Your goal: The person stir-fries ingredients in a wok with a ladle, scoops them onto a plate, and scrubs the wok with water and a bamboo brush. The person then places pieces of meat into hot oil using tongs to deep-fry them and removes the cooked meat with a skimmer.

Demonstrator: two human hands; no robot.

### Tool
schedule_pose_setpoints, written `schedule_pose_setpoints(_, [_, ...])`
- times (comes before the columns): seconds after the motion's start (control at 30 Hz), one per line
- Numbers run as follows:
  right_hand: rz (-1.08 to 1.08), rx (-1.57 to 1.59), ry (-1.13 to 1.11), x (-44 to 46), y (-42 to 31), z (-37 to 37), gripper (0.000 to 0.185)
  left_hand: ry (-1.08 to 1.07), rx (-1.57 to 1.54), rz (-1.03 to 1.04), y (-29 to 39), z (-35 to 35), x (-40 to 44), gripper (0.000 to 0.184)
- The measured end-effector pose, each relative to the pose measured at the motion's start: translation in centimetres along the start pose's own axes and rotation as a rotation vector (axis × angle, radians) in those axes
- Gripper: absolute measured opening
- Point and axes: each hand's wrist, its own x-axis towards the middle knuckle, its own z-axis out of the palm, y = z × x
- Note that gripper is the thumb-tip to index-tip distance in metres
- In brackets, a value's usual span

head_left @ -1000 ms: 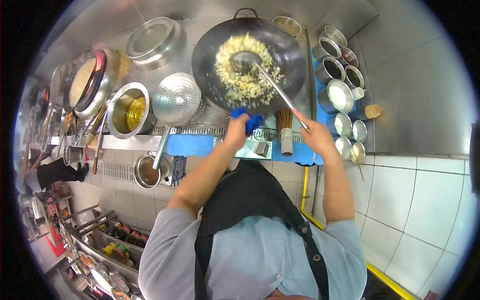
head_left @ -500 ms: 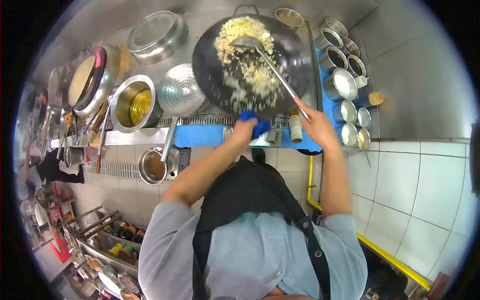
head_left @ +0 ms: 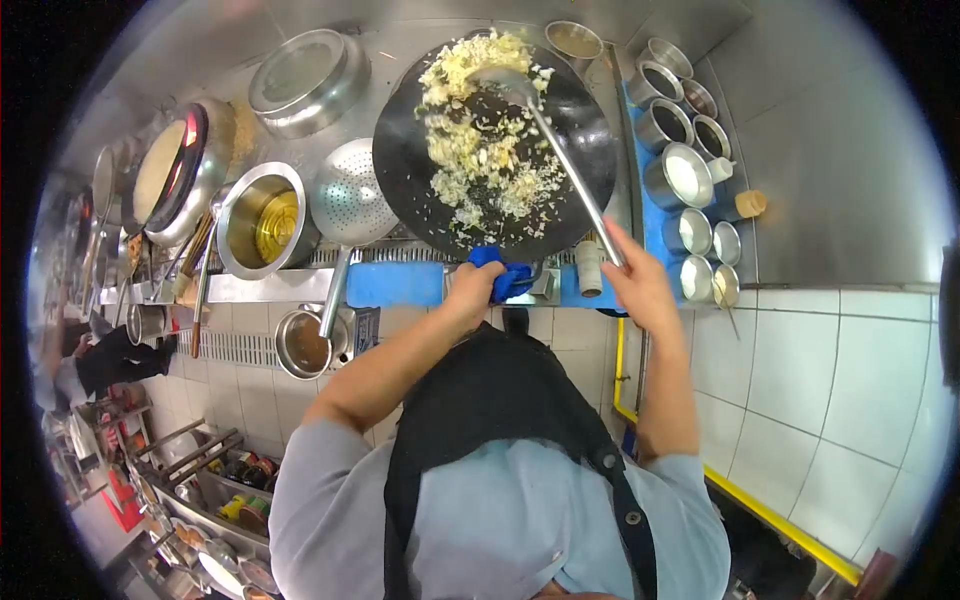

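Note:
In the head view, my left hand (head_left: 472, 292) is closed on a blue cloth (head_left: 512, 283) at the near rim of a black wok (head_left: 405, 150). The wok's handle is hidden under the cloth. My right hand (head_left: 642, 288) grips the end of a long metal ladle (head_left: 572, 168). The ladle's bowl rests among the food at the far side of the wok. Rice with yellow egg pieces (head_left: 455, 140) spreads from the far rim down to the near part of the wok, with loose grains scattered on the black metal.
Left of the wok lie a perforated strainer (head_left: 352, 195) and a pot of yellow oil (head_left: 232, 225). An upturned metal basin (head_left: 305, 70) sits behind them. Several seasoning tins (head_left: 682, 178) line the blue cloth on the right. A small bowl (head_left: 575, 40) stands behind the wok.
The wok has shifted left and toward me, along with my left hand and the cloth. The food, blurred in motion before, now lies more spread out. My right hand and the ladle's end sit slightly nearer me.

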Motion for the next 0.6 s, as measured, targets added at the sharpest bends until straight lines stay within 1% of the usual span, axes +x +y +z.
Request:
schedule_pose_setpoints(0.03, [0.066, 0.193, -0.045, -0.9, -0.6, -1.0, 0.063, 0.045, -0.047, -0.037, 0.4, 0.0, 1.4, 0.029])
schedule_pose_setpoints(0.07, [0.155, 0.384, -0.098, -2.2, -1.2, -1.5, 0.063, -0.027, -0.098, -0.040, 0.6, -0.6, 3.7, 0.021])
schedule_pose_setpoints(0.1, [0.098, 0.504, -0.144, -2.4, -1.4, -1.7, 0.063, 0.052, 0.031, -0.094, 3.6, 0.3, 4.7, 0.019])
schedule_pose_setpoints(0.17, [0.139, 0.816, -0.213, -1.1, -1.9, -1.5, 0.063, 0.100, -0.114, -0.017, 5.2, 1.6, 8.8, 0.023])
schedule_pose_setpoints(0.2, [0.163, 0.971, -0.261, -0.4, -1.9, -1.2, 0.063, 0.081, -0.111, -0.015, 5.3, 1.8, 10.3, 0.024])
schedule_pose_setpoints(0.23, [0.149, 1.056, -0.317, 1.1, -1.1, -0.5, 0.062, 0.066, -0.104, -0.010, 5.4, 1.7, 11.7, 0.025])
schedule_pose_setpoints(0.3, [0.262, 0.997, -0.370, 4.5, 0.3, 0.6, 0.062, 0.039, -0.075, -0.018, 4.5, 1.1, 13.3, 0.029])
schedule_pose_setpoints(0.37, [0.394, 0.876, -0.418, 8.4, 2.3, 2.0, 0.061, 0.088, -0.217, -0.004, 3.6, 0.8, 12.7, 0.032])
schedule_pose_setpoints(0.43, [0.361, 0.711, -0.393, 10.5, 3.3, 2.6, 0.061, 0.147, -0.297, 0.019, 1.9, -0.2, 10.7, 0.038])
schedule_pose_setpoints(0.47, [0.340, 0.624, -0.383, 11.6, 3.3, 2.8, 0.060, 0.165, -0.322, -0.011, 1.9, -0.6, 8.3, 0.040])
schedule_pose_setpoints(0.57, [0.151, 0.374, -0.308, 12.2, 3.5, 2.9, 0.059, 0.210, -0.341, -0.126, -0.6, -4.2, 1.2, 0.044])
schedule_pose_setpoints(0.6, [0.070, 0.297, -0.279, 12.7, 2.8, 2.4, 0.059, 0.225, -0.335, -0.103, -0.1, -4.0, -2.2, 0.044])
